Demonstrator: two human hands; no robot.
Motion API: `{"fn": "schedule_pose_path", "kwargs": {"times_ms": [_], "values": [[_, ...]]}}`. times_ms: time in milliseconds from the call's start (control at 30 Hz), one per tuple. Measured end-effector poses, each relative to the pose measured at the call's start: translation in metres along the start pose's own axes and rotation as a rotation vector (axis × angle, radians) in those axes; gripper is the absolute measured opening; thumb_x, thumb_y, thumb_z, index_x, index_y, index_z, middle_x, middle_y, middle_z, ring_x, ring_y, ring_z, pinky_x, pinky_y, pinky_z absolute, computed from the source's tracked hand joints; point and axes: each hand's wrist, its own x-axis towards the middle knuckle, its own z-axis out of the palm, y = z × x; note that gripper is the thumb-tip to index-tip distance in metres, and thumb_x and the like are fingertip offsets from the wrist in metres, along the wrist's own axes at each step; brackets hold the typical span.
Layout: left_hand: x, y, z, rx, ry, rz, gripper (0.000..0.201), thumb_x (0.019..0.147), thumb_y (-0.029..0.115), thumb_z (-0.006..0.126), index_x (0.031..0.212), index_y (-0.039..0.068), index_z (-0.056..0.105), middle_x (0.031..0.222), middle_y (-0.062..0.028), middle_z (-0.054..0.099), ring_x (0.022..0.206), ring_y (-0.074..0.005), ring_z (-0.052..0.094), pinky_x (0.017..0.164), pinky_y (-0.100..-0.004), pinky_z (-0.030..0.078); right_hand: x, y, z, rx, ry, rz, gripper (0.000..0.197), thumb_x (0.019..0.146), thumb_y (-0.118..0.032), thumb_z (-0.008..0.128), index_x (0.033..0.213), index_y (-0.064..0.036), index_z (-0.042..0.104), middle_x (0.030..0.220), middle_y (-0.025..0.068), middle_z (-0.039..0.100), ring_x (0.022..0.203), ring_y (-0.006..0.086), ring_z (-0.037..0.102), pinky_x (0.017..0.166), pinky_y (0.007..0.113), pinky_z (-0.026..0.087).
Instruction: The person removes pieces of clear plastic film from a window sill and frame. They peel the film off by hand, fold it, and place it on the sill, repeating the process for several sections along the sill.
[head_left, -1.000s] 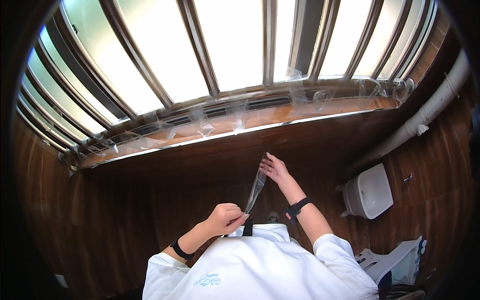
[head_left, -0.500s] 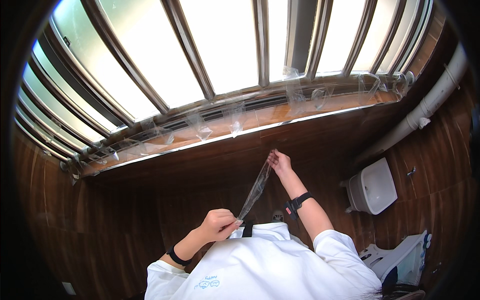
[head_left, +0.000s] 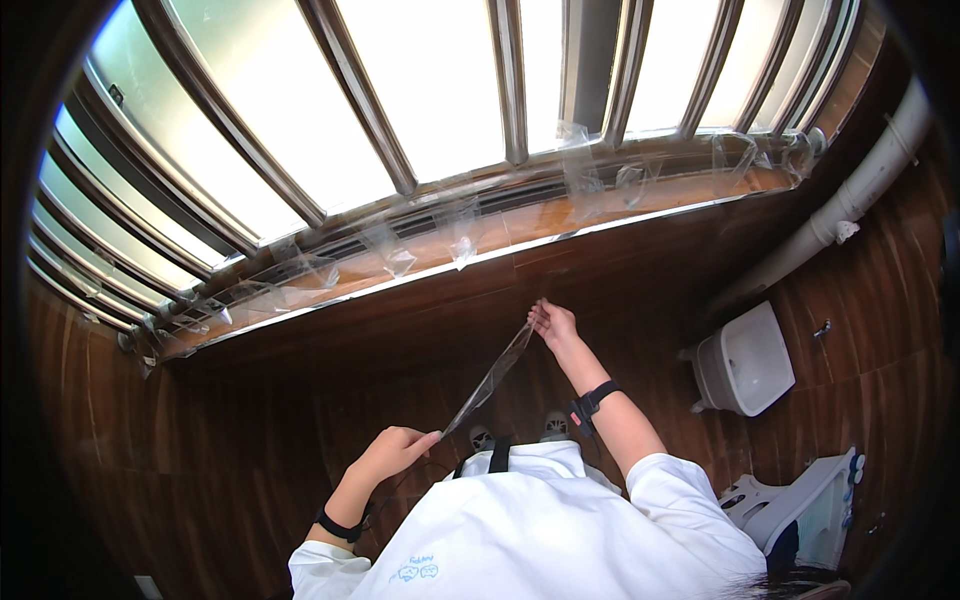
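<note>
A long strip of clear tape runs slantwise in front of my body, pulled nearly straight between my two hands. Its lower left end is pinched in the fingers of my left hand. At the upper right end, the fingertips of my right hand close on the strip. Beyond my hands, several clear tape pieces stick to the window ledge and the lower rail of the bars, some with loose, crumpled ends.
Dark metal bars cross the bright window ahead. On the right stand a white basin and a white pipe along the wall. A pale plastic tub is at the lower right. My shoes show on the dark floor.
My left hand has moved left, away from my right hand, and the tape strip spans a longer distance. My right hand has barely shifted. The view has tilted slightly.
</note>
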Motion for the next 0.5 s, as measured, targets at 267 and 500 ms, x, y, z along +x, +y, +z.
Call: {"fn": "schedule_pose_path", "kwargs": {"times_ms": [267, 500], "values": [[0.049, -0.04, -0.005, 0.604, -0.036, -0.352, 0.06, 0.086, 0.059, 0.048, 0.083, 0.003, 0.071, 0.084, -0.0152, 0.069, 0.083, -0.0313, 0.066, 0.076, -0.038, 0.052, 0.012, 0.021, -0.008, -0.045, -0.051, -0.002, 0.019, 0.089, -0.014, 0.06, 0.105, -0.0054, 0.054, 0.086, 0.006, 0.062, 0.079, 0.02, 0.062, 0.074, 0.037, 0.053], [0.185, 0.031, 0.012, 0.007, 0.192, 0.177, 0.053, 0.082, 0.03, 0.07, 0.121, -0.003, 0.055, 0.097, -0.014, 0.067, 0.085, -0.0211, 0.065, 0.078, -0.0309, 0.052, 0.012, 0.018, -0.013, -0.017, -0.106, 0.095, 0.017, 0.087, -0.01, 0.061, 0.103, -0.0069, 0.054, 0.091, 0.0063, 0.06, 0.086, 0.0197, 0.059, 0.077, 0.041, 0.05]]}}
